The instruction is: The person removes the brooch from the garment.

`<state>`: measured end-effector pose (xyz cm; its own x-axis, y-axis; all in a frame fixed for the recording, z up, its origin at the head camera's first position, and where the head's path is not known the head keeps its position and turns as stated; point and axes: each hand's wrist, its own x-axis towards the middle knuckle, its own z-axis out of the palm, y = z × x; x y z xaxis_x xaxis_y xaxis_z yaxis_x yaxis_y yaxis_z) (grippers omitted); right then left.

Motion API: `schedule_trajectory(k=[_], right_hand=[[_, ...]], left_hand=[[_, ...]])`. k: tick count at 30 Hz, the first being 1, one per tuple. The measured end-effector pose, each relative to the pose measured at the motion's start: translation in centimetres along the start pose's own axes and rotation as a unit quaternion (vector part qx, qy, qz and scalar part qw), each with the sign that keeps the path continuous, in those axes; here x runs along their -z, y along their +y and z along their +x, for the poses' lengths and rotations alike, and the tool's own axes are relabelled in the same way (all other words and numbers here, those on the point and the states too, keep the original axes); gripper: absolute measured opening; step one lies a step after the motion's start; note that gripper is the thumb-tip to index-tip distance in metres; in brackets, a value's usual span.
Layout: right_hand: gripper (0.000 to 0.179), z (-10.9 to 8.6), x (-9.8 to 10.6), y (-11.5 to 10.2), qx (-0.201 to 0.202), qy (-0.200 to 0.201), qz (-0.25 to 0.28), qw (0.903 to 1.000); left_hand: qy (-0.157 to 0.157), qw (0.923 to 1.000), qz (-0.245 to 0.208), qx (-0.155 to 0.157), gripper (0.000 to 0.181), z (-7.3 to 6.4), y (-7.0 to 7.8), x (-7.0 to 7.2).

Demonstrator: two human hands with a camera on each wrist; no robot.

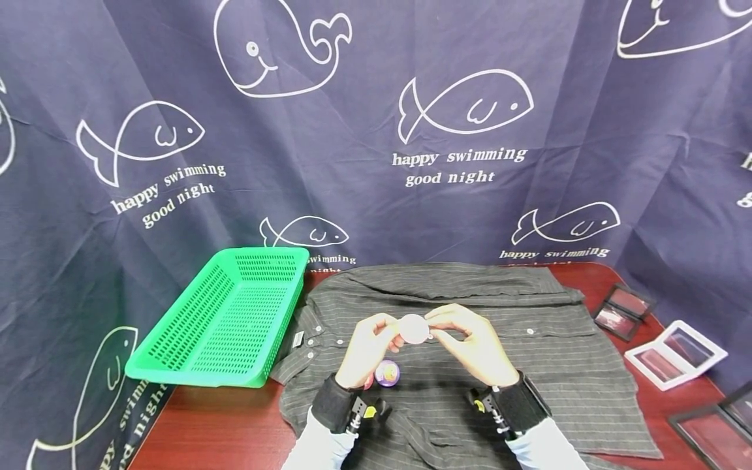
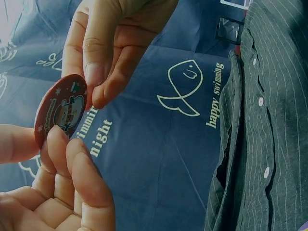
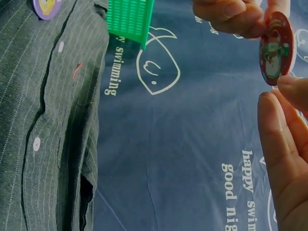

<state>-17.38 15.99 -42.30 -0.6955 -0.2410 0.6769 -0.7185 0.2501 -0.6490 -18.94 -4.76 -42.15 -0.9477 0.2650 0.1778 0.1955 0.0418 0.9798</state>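
Observation:
A flat round disc (image 1: 414,328) is held up between my two hands above a dark striped shirt (image 1: 482,385). Its face looks pale in the head view; the left wrist view shows a red side (image 2: 62,108) with a Christmas-like picture. My left hand (image 1: 369,349) pinches it by one edge between thumb and fingers. At the opposite edge, the thumb and fingers of my right hand (image 1: 472,343) grip it too. A purple round disc (image 1: 388,373) with a yellow picture lies on the shirt beside my left hand. Something red (image 1: 369,382) shows partly behind that wrist.
A green plastic basket (image 1: 235,326) stands at the table's left. Along the right side lie a dark open compact (image 1: 624,311), a white open compact (image 1: 675,354) and another dark one (image 1: 719,434). Behind hangs a blue fish-print cloth (image 1: 376,130).

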Motion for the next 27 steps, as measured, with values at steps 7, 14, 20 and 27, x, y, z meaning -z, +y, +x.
schedule_trajectory(k=[7,14,20,27], right_hand=[[0.019,-0.2,0.4,-0.2,-0.044,0.027,0.021,0.9984],[0.017,0.1,0.7,-0.9,-0.078,0.048,0.010,0.9957],[0.016,0.9,1.0,-1.5,-0.093,0.050,0.029,0.9940],[0.019,1.2,0.5,-1.7,-0.116,0.027,0.062,0.9909]], left_hand=[[0.002,0.9970,0.070,-0.031,0.015,-0.2,-0.1,0.5],[0.003,0.9944,0.094,-0.048,0.015,-0.2,-0.1,0.6],[-0.002,0.9930,0.099,-0.064,0.014,-0.3,0.0,0.4],[-0.015,0.9903,0.112,-0.080,0.015,-0.4,0.0,0.5]])
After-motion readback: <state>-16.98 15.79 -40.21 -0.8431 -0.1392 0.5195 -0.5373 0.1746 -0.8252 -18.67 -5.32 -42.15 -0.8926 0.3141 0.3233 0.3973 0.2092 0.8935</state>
